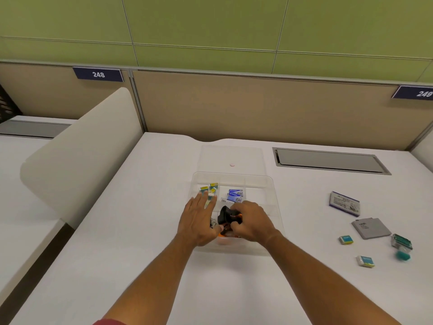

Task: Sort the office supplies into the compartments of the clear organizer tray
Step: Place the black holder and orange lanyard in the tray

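The clear organizer tray (269, 184) sits mid-desk. Small yellow-green boxes (209, 189) lie in its back left compartment, and blue staple boxes (235, 195) fill the one beside it. My right hand (251, 222) grips a black and orange item (226, 215) over a front compartment; what the item is I cannot tell. My left hand (199, 219) lies with straight fingers on the tray's left side, fingertips near the yellow-green boxes. Binder clips (212, 223) peek out between the hands.
A clear lid (230, 156) with a pink dot lies behind the tray. At the right lie a blue-edged box (344, 204), a grey packet (371, 228), two small teal boxes (346, 239) (365, 261) and a green stamp-like item (401, 246). A cable hatch (328, 160) sits back right.
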